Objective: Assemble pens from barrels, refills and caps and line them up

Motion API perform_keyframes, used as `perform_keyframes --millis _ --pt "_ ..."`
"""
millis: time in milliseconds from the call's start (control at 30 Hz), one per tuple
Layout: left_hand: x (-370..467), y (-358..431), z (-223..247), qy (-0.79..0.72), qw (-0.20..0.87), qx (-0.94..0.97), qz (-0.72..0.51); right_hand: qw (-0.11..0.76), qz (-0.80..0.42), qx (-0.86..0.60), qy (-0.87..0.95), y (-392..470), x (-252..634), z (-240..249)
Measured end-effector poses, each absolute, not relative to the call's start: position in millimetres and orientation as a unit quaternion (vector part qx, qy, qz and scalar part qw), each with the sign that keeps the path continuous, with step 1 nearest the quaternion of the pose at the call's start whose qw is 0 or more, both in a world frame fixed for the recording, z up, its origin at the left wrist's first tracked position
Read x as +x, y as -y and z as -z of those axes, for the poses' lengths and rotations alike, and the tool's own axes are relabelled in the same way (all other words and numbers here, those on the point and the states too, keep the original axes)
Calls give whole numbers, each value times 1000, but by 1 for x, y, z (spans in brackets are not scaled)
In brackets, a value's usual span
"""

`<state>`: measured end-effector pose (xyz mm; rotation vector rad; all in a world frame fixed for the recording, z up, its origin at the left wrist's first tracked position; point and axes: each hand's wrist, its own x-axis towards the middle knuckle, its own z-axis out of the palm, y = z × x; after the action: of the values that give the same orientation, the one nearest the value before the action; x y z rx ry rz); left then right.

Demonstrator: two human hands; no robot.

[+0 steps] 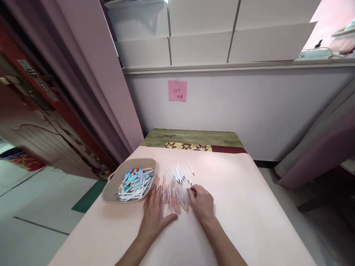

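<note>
Several clear, pinkish pen barrels (174,197) lie side by side on the pale pink cloth between my two hands. My left hand (154,210) rests along their left side, fingers stretched out and thumb apart, touching the leftmost ones. At their right edge, my right hand (202,201) has its fingers curled and pinched; what sits in the pinch, if anything, is hidden. Just beyond the barrels, several thin white pen refills (177,173) with dark tips are spread loosely, pointing toward me.
Left of the barrels stands a beige basket (111,190) holding blue, teal and orange pen parts (135,177) and more white refills. The pink cloth (238,207) covers most of the table. A pink note (177,91) is stuck on the wall behind.
</note>
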<state>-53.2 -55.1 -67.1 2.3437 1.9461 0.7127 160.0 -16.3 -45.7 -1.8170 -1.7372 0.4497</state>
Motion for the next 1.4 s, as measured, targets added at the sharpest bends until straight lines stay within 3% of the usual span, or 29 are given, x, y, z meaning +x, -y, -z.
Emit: perform_keyframes --millis 433,633,800,1100,1400 --pt "-49 60 73 -628 -8 738 -247 302 -206 -672 644 19 159 47" --pt "-48 69 60 -598 -20 758 -259 334 -144 -669 649 25 156 56" --pt "-48 71 53 -546 -20 807 -224 296 -108 -682 660 30 134 54" --pt "-57 63 61 -503 32 834 -225 233 -151 -724 631 35 119 28" --pt "-63 69 62 -464 16 853 -240 164 -135 -788 578 -45 141 4"
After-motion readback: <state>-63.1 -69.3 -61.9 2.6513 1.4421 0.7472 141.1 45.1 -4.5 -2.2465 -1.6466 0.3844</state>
